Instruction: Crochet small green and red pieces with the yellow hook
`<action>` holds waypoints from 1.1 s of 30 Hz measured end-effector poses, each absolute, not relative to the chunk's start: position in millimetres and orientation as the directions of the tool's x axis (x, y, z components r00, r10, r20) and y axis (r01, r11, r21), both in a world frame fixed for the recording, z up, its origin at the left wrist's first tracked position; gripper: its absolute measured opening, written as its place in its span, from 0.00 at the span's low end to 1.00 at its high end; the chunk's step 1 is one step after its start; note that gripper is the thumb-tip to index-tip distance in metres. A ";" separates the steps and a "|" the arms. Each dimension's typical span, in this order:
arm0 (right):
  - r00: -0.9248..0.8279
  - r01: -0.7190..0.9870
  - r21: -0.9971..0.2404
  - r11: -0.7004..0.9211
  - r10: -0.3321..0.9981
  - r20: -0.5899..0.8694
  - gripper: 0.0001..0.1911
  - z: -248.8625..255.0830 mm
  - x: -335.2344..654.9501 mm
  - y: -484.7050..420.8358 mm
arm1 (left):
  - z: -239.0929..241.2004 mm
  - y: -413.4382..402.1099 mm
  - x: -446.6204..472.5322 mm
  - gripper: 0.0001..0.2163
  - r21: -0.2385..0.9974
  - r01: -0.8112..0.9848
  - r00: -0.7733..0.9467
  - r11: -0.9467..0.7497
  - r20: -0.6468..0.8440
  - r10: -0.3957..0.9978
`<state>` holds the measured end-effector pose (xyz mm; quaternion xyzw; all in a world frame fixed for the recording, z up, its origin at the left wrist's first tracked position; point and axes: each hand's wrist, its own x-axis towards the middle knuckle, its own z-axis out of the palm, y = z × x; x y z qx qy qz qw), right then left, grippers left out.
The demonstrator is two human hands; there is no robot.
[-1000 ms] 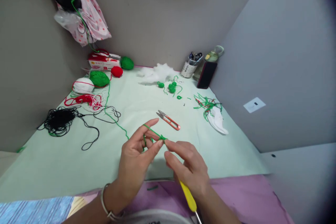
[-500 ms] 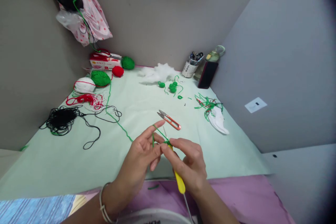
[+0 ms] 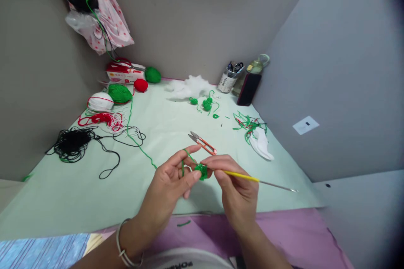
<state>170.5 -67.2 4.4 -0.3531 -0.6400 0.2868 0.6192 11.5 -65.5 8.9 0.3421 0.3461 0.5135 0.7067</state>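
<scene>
My left hand (image 3: 172, 178) pinches a small green crochet piece (image 3: 201, 171) between thumb and fingers. Green yarn (image 3: 143, 151) runs from the table to this hand and loops over its raised index finger. My right hand (image 3: 238, 191) is closed round a crochet hook (image 3: 241, 175) with a yellow handle. The hook lies nearly level, its working end at the green piece and its other metal end pointing right. Just beyond my fingers lie orange-handled thread snips (image 3: 203, 143) on the pale green cloth.
At left are black yarn (image 3: 74, 143), a white yarn ball (image 3: 100, 101) and a green yarn ball (image 3: 120, 93). White stuffing (image 3: 191, 87) and small green crocheted pieces (image 3: 207, 104) lie at the back. A phone (image 3: 249, 89) leans near a pen cup (image 3: 227, 80); yarn scraps (image 3: 249, 122) lie right.
My right hand has turned the hook from steep, handle toward me, to nearly level, pointing right. The green piece now shows more fully between my hands.
</scene>
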 end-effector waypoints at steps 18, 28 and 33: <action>0.081 0.019 -0.845 0.534 0.842 0.533 0.09 -1.8 167.1 -61.2 | 8.7 -61.7 15.0 0.16 0.821 -0.512 0.223 0.252 -0.156 0.962; 0.057 0.338 -0.677 0.654 0.703 0.708 0.14 -6.3 176.3 -67.1 | 6.3 -53.3 13.7 0.17 0.649 -0.612 0.349 0.451 -0.291 0.891; 0.142 0.024 -0.850 0.526 0.840 0.523 0.09 2.0 169.9 -63.3 | 4.5 -56.8 13.0 0.16 0.829 -0.489 0.219 0.273 -0.186 0.958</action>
